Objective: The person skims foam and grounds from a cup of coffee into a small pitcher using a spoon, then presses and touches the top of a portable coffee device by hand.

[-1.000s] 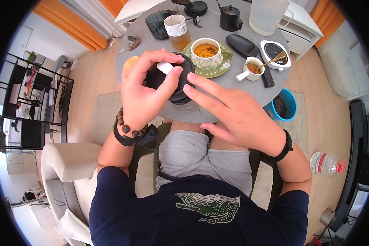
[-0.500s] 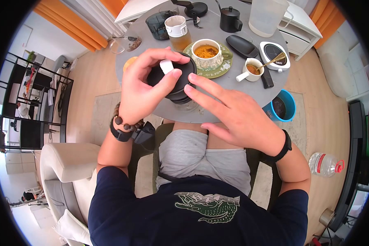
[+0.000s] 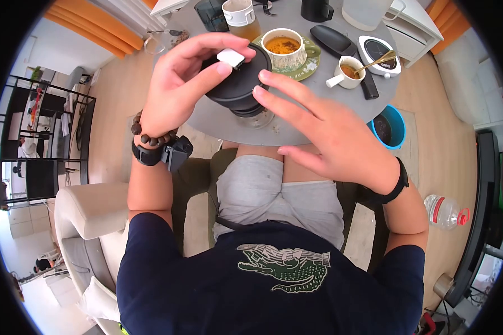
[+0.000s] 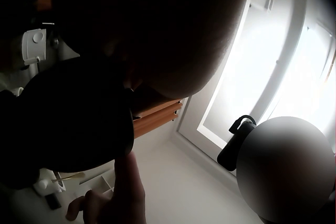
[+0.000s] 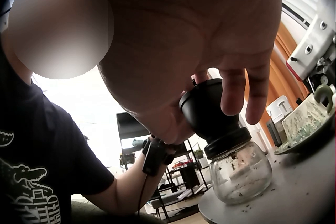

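A manual grinder stands near the table's front edge, with a black top (image 3: 237, 81) over a clear glass jar (image 5: 241, 174) holding dark specks. My left hand (image 3: 170, 92) arches over the top and pinches a small white piece (image 3: 230, 57) between thumb and fingers. My right hand (image 3: 335, 134) has its index and middle fingers extended, their tips at the right side of the black top, the thumb apart. Beyond the grinder, a cup (image 3: 285, 53) of orange-yellow flakes sits on a green saucer (image 3: 310, 70). The left wrist view is mostly dark.
At the right are a small white pitcher (image 3: 347, 75) with a gold spoon, a scale (image 3: 379, 56) and a black tray (image 3: 332, 40). A jar (image 3: 241, 19) of amber liquid stands at the back. A blue bucket (image 3: 394, 125) is on the floor.
The head view has shifted, so the table sits higher in it. The white piece under my left fingers has turned to lie more sideways. My right fingertips keep beside the black top.
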Motion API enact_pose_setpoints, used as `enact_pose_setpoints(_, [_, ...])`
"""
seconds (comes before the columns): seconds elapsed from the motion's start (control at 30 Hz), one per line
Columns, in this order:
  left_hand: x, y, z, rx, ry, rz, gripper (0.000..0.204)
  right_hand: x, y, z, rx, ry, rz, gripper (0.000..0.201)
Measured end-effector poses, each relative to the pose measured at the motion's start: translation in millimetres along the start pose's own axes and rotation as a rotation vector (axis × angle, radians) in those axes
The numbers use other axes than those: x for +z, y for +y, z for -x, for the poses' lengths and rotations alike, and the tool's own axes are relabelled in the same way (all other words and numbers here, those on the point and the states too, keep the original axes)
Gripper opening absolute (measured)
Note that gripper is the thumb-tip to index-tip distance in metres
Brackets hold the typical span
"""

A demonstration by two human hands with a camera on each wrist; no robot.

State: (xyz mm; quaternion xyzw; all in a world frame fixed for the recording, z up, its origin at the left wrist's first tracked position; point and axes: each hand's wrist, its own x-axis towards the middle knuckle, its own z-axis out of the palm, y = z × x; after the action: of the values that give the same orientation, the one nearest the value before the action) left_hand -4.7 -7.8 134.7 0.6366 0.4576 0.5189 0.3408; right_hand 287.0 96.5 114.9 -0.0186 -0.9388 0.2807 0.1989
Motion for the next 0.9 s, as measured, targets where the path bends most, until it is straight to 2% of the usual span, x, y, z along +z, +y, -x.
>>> enact_pose_setpoints(0.17, [14.5, 3.7, 0.0, -0.046, 0.116, -0.041, 0.038, 1.8, -1.2, -0.8, 0.001, -0.001, 0.017, 0.103])
enact_pose_setpoints(0.27, [27.6, 0.5, 1.4, -0.028, 0.22, -0.107, 0.035, 1.7, -2.9, -1.0, 0.022, -0.015, 0.022, 0.103])
enact_pose_setpoints(0.33, [38.4, -4.6, 2.1, 0.062, 0.355, -0.209, 0.034, 1.6, -2.7, -1.0, 0.029, -0.028, 0.041, 0.102])
enact_pose_setpoints(0.43, [44.7, -4.0, 1.0, 0.08, 0.396, -0.238, 0.036, 2.1, -2.2, -1.5, 0.016, -0.018, 0.038, 0.102])
enact_pose_setpoints(0.57, [38.8, -8.8, -3.2, 0.155, 0.328, -0.263, 0.039, 3.0, -1.0, -0.5, 0.026, -0.017, 0.033, 0.102])
enact_pose_setpoints(0.67, [24.6, -6.7, -2.5, 0.098, 0.231, -0.127, 0.044, 3.5, 0.6, -0.4, 0.011, -0.002, 0.038, 0.102])
enact_pose_setpoints(0.73, [6.9, -10.4, -2.7, 0.077, 0.078, -0.082, 0.051, 4.9, 0.2, -0.6, 0.014, -0.004, 0.042, 0.102])
enact_pose_setpoints(0.9, [-13.9, -11.2, -2.0, 0.049, -0.012, -0.047, 0.054, 7.6, 1.3, -0.9, 0.003, 0.012, 0.037, 0.103])
